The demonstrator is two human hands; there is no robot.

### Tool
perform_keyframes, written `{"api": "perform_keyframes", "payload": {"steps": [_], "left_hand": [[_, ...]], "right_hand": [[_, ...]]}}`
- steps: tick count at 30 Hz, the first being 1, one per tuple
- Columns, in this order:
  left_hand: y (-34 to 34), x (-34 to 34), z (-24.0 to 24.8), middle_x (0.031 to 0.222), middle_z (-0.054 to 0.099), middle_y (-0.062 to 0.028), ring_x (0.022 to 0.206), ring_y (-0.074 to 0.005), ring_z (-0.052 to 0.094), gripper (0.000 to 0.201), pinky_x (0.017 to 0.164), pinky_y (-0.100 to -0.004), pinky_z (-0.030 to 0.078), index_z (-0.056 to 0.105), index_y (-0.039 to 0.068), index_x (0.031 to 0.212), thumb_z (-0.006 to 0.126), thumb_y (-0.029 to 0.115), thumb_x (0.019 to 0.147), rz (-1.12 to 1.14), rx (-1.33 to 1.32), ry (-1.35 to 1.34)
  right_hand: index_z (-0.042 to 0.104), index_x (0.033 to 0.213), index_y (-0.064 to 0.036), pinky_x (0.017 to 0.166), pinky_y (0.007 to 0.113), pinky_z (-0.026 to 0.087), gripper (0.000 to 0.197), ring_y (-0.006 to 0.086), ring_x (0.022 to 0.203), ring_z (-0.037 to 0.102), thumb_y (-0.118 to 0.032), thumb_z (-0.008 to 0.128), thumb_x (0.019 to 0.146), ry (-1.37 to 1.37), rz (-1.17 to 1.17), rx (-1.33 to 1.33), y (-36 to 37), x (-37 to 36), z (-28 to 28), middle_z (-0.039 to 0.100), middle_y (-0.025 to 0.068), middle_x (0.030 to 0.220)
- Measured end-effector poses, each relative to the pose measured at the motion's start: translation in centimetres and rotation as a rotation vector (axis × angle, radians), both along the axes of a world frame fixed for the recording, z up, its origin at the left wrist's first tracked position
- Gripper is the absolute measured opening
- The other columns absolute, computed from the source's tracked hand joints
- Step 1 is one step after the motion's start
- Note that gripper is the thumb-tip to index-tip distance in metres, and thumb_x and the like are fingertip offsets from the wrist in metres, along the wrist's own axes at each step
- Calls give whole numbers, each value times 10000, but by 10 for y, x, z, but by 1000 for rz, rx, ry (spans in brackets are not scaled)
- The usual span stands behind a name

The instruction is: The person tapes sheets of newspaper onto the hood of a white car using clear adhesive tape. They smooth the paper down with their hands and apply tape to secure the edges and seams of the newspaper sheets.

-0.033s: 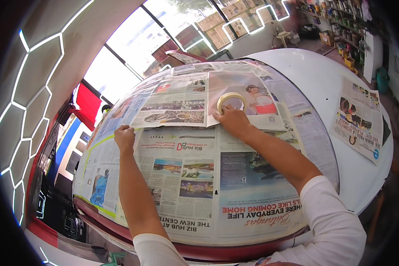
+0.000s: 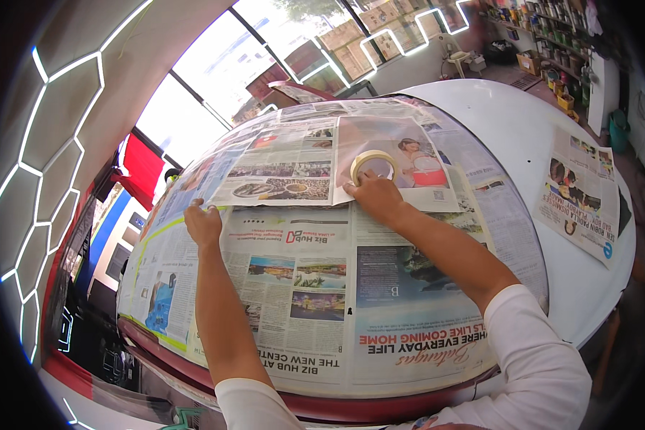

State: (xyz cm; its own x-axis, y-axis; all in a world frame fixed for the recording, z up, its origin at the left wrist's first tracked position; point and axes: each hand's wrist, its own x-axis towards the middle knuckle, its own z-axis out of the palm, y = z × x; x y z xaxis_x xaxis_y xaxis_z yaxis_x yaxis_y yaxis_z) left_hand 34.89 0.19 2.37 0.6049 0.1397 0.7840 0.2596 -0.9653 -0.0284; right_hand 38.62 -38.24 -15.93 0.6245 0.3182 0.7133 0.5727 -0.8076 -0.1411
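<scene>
Across the curved, domed surface in front of you, overlapping newspaper sheets (image 2: 315, 287) cover nearly everything from the near edge to the far glass.

Your left hand (image 2: 203, 224) rests flat on the left part of the paper, at the seam where a far sheet overlaps a near one. Its fingers lie close together, pressing down on the sheet edge; a strip of pale masking tape (image 2: 158, 229) runs leftward along that seam from the hand.

Your right hand (image 2: 377, 197) lies farther right and slightly farther away, on the same seam. Its fingers curl over the near rim of a roll of masking tape (image 2: 373, 163), a cream-coloured ring lying on a sheet with a large colour photograph. You cannot tell whether the fingertips pinch a free tape end.

Near sheets show blocks of text, small landscape photographs and a wide red headline band along the near edge, all printed upside down from your position.

To the right, the bare white panel (image 2: 545, 136) carries one separate newspaper sheet (image 2: 579, 197), lying well apart from the covered area.

At the far right, shelves (image 2: 552, 36) hold small cans and containers; their labels are too small to distinguish.
</scene>
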Motion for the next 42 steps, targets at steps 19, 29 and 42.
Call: {"api": "perform_keyframes", "payload": {"steps": [19, 29, 42], "left_hand": [[-172, -26, -33, 1665, 351, -40, 1552, -297, 283, 742, 1224, -715, 86, 419, 350, 1573, 379, 757, 953, 275, 114, 859], [-171, -25, -46, 1664, 332, -135, 1546, -346, 277, 775, 1203, -703, 163, 465, 290, 1556, 477, 745, 930, 115, 102, 808], [-151, -24, -65, 1692, 276, -121, 1567, -348, 228, 786, 1236, -657, 142, 382, 287, 1600, 373, 755, 970, 63, 96, 756]], "right_hand": [[704, 1227, -98, 947, 446, 574, 332, 351, 1245, 587, -71, 578, 921, 312, 57, 131, -27, -24, -17, 637, 199, 1256], [711, 1222, -90, 1091, 495, 472, 345, 414, 1388, 466, -206, 637, 905, 595, -116, 172, -76, -31, -31, 578, 244, 1373], [471, 1547, -134, 1211, 494, 331, 917, 394, 1508, 335, -794, 486, 910, 866, -156, 76, -98, -58, -8, 366, 249, 1612]]}}
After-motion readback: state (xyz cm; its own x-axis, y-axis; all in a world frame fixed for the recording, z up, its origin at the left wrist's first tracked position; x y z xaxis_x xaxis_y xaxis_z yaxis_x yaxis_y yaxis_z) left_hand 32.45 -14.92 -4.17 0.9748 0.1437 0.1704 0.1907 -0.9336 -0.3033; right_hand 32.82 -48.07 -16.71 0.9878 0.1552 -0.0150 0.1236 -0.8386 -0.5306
